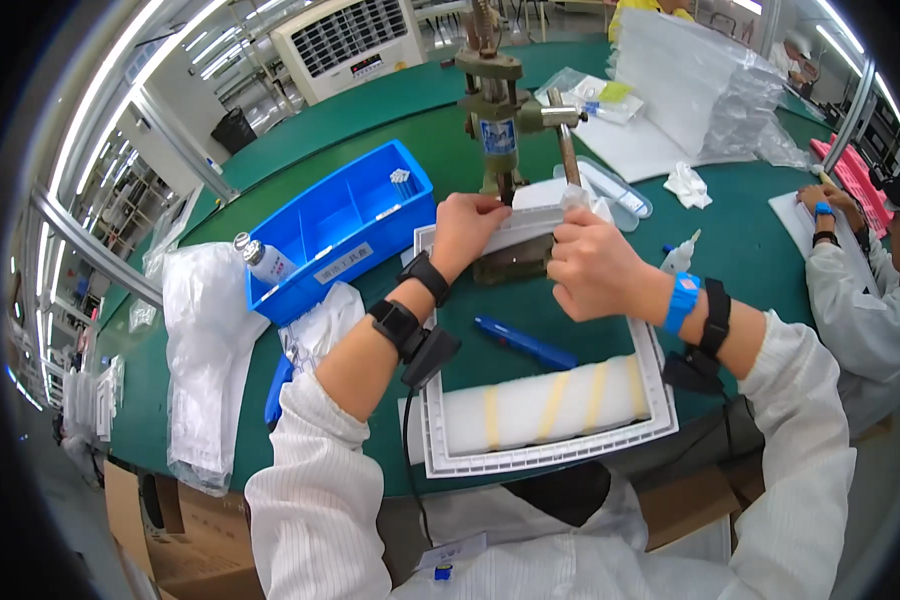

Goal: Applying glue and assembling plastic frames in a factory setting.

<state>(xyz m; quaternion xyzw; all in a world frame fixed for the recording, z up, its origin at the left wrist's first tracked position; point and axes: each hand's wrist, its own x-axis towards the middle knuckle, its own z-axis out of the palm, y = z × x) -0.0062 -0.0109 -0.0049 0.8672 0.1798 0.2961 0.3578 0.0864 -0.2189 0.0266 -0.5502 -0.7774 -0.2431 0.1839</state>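
A white rectangular plastic frame (550, 462) lies with its far side under the ram of a green hand press (497, 130). My left hand (463, 232) is closed at the frame's far left corner, fingertips pinched beside the ram. At the far right part of the frame, my right hand (600, 262) makes a fist around the whitish, wrapped-looking lower end of the press lever (567, 150); its exact grip is partly hidden. Inside the frame lie a blue pen-like tool (525, 343) and a white foam pad (520, 410) with yellowish strips.
A blue divided bin (335, 215) holding a white bottle (268, 262) stands left. Plastic bags (205, 350) lie beyond it. To the right are a small dropper bottle (681, 253), crumpled tissue (687, 186) and stacked wrapped sheets (695, 80). A co-worker (860, 270) sits at far right.
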